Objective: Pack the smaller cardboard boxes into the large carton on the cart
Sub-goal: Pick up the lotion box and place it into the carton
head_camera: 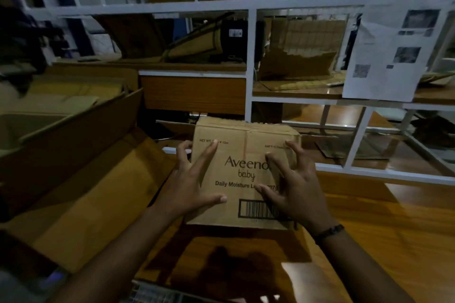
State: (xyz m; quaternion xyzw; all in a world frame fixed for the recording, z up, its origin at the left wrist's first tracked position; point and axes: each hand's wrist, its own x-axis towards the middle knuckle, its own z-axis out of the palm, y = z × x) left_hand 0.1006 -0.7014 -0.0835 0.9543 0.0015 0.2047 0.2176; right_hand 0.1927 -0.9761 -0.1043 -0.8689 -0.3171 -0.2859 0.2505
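Fingers (209, 152) of left hand (189, 187) splayed and straight, laid on printed face of small box (246, 140), outer ones reaching over its left edge. Right hand (295, 192) arched, tips pressed on same face near right edge. No wrap round any edge visible, so contact only, not a firm grip, judging by this view. Small box resting on wooden bench (369, 229), just before white shelf frame (249, 61), barcode end nearest. Large carton (81, 199) open at left, flaps spread, close beside.

Step in hand, likely: securing the box for the lift. Slide palms out to opposite side walls, squeeze evenly, keep level. Lift clear of near flap, swing left, lower flat into a carton corner. Avoid pinching by top face only; likely slip. Carton interior partly dark, free space unclear.
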